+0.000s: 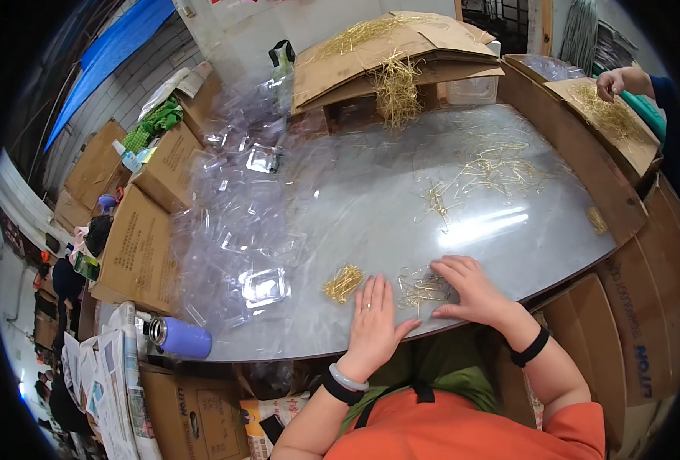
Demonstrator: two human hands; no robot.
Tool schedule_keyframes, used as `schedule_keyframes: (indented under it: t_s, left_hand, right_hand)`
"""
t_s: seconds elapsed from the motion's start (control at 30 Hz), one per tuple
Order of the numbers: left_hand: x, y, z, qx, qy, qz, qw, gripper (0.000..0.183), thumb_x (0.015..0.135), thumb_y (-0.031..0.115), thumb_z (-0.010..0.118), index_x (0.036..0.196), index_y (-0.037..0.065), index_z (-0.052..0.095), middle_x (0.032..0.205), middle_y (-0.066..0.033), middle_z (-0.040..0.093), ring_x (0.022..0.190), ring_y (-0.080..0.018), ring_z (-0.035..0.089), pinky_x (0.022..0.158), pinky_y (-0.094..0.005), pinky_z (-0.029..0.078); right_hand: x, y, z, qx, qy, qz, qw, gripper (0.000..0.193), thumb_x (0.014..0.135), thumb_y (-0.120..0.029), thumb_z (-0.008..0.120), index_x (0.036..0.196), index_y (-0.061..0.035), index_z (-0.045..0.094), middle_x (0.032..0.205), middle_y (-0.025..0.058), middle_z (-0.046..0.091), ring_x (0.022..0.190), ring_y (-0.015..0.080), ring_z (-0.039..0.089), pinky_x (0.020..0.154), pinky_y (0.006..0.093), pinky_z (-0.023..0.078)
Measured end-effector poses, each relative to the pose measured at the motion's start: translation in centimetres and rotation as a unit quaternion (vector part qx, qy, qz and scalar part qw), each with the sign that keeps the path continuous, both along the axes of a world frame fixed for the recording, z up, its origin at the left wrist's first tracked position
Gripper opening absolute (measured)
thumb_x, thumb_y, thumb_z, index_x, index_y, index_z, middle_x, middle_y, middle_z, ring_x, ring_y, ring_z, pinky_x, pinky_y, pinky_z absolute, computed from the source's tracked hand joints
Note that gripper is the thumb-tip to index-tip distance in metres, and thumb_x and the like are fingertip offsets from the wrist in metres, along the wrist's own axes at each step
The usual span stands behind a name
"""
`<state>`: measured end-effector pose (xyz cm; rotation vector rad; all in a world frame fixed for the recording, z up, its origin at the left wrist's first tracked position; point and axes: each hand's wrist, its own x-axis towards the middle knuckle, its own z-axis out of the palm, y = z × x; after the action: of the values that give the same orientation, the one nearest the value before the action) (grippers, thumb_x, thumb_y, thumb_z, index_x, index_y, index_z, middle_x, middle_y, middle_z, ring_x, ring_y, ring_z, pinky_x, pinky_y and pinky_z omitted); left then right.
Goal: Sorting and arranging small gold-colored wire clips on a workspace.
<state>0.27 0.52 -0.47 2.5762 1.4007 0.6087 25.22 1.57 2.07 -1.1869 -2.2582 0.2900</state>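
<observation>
My left hand (pixel 372 318) lies flat near the table's front edge, fingers stretched forward and thumb apart, holding nothing. Just left of its fingertips sits a compact bundle of gold wire hooks (pixel 344 284). Between my two hands is a small loose heap of thin wire hooks (pixel 419 290). My right hand (pixel 470 291) rests at the right side of that heap, its fingers slightly bent and the thumb spread away. The fingertips are beside the hooks, and nothing shows in its grasp. Farther back on the grey table (pixel 355 207), more gold hooks (pixel 501 169) lie scattered.
Clear plastic packages (pixel 236 207) cover the table's left side. A purple bottle (pixel 182 337) lies at the front left. Cardboard boxes (pixel 136 245) line the left edge. Hooks hang over a cardboard sheet (pixel 332 73) at the back. Another person's hand (pixel 620 82) is over hooks at the far right.
</observation>
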Motion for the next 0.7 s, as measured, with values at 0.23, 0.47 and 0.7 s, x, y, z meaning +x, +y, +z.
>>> schedule_keyframes:
  t_s: [0.23,0.47,0.7]
  left_hand:
    - [1.8,1.5,-0.2,-0.026,-0.02,-0.024,0.999,0.084,0.089,0.041,0.075,0.145,-0.01,0.039,0.152,-0.0297,0.037,0.146,-0.0458,0.031,0.121,-0.0557,0.025]
    - [2.4,1.7,-1.4,-0.016,-0.04,-0.004,0.999,0.08,0.091,0.035,0.073,0.147,-0.01,0.037,0.153,-0.0288,0.038,0.146,-0.0462,0.031,0.121,-0.0573,0.024]
    - [4.4,1.5,-0.1,-0.033,-0.051,-0.081,0.995,0.079,0.091,0.025,0.074,0.149,-0.008,0.034,0.152,-0.0277,0.039,0.146,-0.0453,0.033,0.121,-0.0566,0.025]
  right_hand:
    - [0.3,0.8,-2.0,0.009,0.006,0.083,0.997,0.038,0.087,-0.013,0.074,0.124,-0.0084,0.066,0.135,0.0119,0.063,0.128,0.0323,0.054,0.11,0.0443,0.042]
    - [1.8,-2.4,-0.6,0.029,0.018,-0.137,0.99,0.039,0.086,-0.013,0.074,0.123,-0.0061,0.065,0.126,0.0096,0.064,0.118,0.0328,0.056,0.104,0.0437,0.043]
    - [-0.5,-2.6,-1.8,0.038,0.036,-0.055,0.997,0.037,0.083,-0.011,0.074,0.119,-0.0082,0.066,0.118,0.0049,0.068,0.107,0.0271,0.06,0.097,0.0403,0.045]
